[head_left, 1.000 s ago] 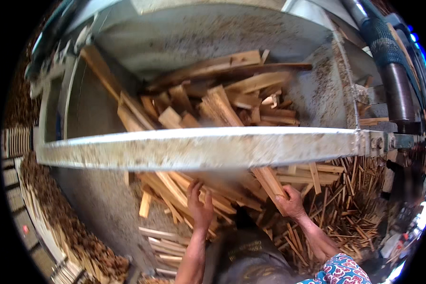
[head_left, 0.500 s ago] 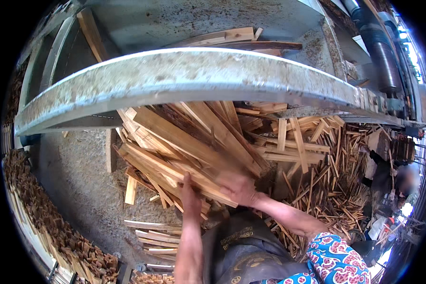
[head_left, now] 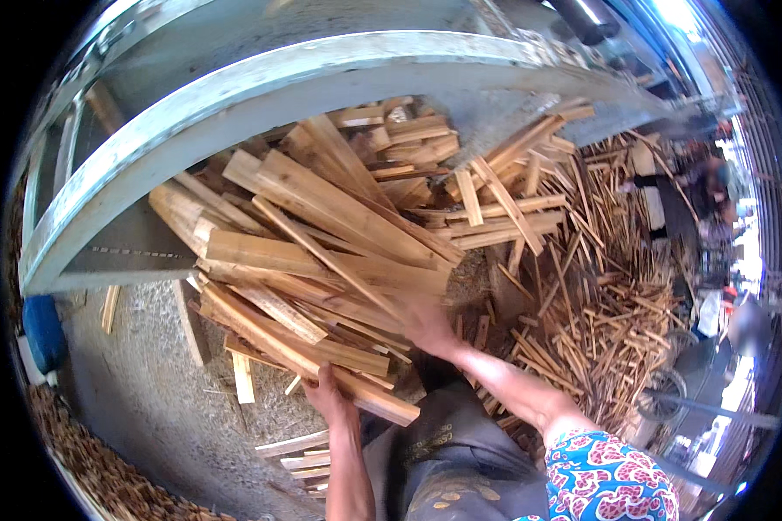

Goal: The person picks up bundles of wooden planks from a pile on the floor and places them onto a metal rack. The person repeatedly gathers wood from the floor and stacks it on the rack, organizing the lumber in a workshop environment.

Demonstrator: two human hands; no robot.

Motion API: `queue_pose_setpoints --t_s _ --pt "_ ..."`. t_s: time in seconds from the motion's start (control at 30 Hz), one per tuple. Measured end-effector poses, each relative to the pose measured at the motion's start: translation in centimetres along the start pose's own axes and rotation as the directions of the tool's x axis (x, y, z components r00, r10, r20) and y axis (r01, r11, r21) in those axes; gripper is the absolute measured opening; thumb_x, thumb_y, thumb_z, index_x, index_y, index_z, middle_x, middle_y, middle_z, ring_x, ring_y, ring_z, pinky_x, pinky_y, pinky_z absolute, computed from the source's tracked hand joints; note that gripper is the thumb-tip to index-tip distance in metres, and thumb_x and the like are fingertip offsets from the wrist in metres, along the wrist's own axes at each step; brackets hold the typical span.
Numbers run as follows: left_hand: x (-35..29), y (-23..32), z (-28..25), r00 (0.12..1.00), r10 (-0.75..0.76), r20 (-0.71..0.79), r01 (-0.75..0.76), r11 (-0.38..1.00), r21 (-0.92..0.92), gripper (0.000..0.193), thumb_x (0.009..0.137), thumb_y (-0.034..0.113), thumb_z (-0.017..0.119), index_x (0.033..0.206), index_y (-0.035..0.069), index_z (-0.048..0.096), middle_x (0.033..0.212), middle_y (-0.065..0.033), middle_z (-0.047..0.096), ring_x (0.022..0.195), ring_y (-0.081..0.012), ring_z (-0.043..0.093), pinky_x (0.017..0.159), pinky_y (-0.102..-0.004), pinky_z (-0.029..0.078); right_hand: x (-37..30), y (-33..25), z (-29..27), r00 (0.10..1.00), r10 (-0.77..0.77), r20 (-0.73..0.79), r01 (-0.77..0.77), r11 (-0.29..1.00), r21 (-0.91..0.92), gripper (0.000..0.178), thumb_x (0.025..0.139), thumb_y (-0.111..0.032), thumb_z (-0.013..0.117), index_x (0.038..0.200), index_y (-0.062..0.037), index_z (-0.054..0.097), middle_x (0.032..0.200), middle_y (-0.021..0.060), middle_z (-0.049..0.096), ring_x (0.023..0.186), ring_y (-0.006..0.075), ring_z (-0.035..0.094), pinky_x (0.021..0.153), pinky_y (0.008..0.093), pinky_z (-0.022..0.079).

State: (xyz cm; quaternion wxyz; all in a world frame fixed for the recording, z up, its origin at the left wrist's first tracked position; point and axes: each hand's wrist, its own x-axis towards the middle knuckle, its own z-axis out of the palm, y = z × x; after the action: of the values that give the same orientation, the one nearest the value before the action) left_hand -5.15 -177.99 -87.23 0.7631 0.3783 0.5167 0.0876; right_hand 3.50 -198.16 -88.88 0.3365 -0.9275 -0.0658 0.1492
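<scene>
My left hand (head_left: 328,398) is closed round the near side of a long wooden plank (head_left: 291,352), whose near end juts out in front of my apron. The plank slants up to the left along the front of a heap of loose boards. My right hand (head_left: 427,328), smeared by motion, is at the near end of a thin wooden strip (head_left: 321,252) lying across the heap; whether its fingers grip the strip is unclear. Under the strip are a wide board (head_left: 282,256) and a long flat board (head_left: 347,208).
A pale metal beam (head_left: 321,56) arches over the heap. Many thin sticks (head_left: 617,330) lie scattered at right, near a wheel (head_left: 665,391) and another person (head_left: 712,187). Short slats (head_left: 308,464) lie by my left forearm; a blue object (head_left: 43,334) stands at far left.
The view has shifted, showing more of the heap beneath the beam. My left hand and its plank are lower in the picture. A thin strip now shows across the boards by my right hand.
</scene>
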Motion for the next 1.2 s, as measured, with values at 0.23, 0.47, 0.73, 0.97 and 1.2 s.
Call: queue_pose_setpoints --t_s 0.23,0.47,0.73,0.97,1.2 --pt "-0.1 1.0 -0.6 1.0 0.031 0.004 -0.031 0.997 0.073 0.049 0.077 0.009 0.061 0.118 -0.001 0.036 0.107 -0.0139 0.05 0.094 -0.0223 0.052 0.082 -0.0335 0.044 -13.5 -0.7 -12.6 0.752 0.551 0.363 -0.64 0.743 0.197 0.027 0.078 -0.022 0.063 0.095 -0.0017 0.058 0.082 0.0066 0.061 0.072 0.0156 0.057 0.066 0.0291 0.046" --pt "1.1 0.5 4.8 0.998 0.052 0.03 -0.052 0.998 0.023 0.051 0.077 0.014 0.063 0.117 0.0 0.036 0.107 -0.0133 0.049 0.096 -0.0225 0.051 0.083 -0.0348 0.044 -25.9 20.5 -36.1 0.424 0.753 -0.503 -0.882 0.218 -0.418 0.031 0.078 -0.03 0.057 0.092 -0.002 0.057 0.075 0.0166 0.062 0.068 0.0295 0.06 0.061 0.0375 0.048" --pt "1.4 -3.4 10.9 0.997 0.005 -0.073 -0.01 0.998 -0.065 0.072 0.075 0.024 0.064 0.13 0.007 0.021 0.114 -0.0115 0.047 0.101 -0.0226 0.048 0.086 -0.0397 0.041 6.4 17.6 -15.8 0.907 0.308 0.288 -0.334 0.942 0.043 0.073 0.076 -0.038 0.063 0.133 -0.0057 0.031 0.138 0.0188 0.028 0.127 0.0304 0.027 0.105 0.04 0.023" --pt "1.1 -9.2 15.1 0.991 -0.058 -0.119 0.047 0.995 -0.089 0.065 0.074 0.018 0.064 0.127 0.015 0.027 0.122 -0.0072 0.039 0.111 -0.0261 0.04 0.09 -0.0451 0.037 15.4 9.5 -4.4 0.925 0.257 0.279 -0.256 0.966 -0.043 0.061 0.073 -0.052 0.06 0.111 -0.0054 0.054 0.1 0.0214 0.059 0.096 0.0342 0.056 0.081 0.0419 0.044" --pt "0.3 -8.8 13.9 1.0 0.026 0.012 -0.022 0.965 -0.262 0.071 0.077 0.019 0.062 0.133 0.017 0.019 0.127 -0.0067 0.037 0.116 -0.0261 0.039 0.095 -0.0443 0.034 12.7 6.0 -6.4 0.821 0.154 0.549 -0.066 0.982 -0.178 0.057 0.074 -0.045 0.061 0.114 -0.0057 0.051 0.109 0.0211 0.055 0.103 0.0339 0.052 0.088 0.0432 0.04"
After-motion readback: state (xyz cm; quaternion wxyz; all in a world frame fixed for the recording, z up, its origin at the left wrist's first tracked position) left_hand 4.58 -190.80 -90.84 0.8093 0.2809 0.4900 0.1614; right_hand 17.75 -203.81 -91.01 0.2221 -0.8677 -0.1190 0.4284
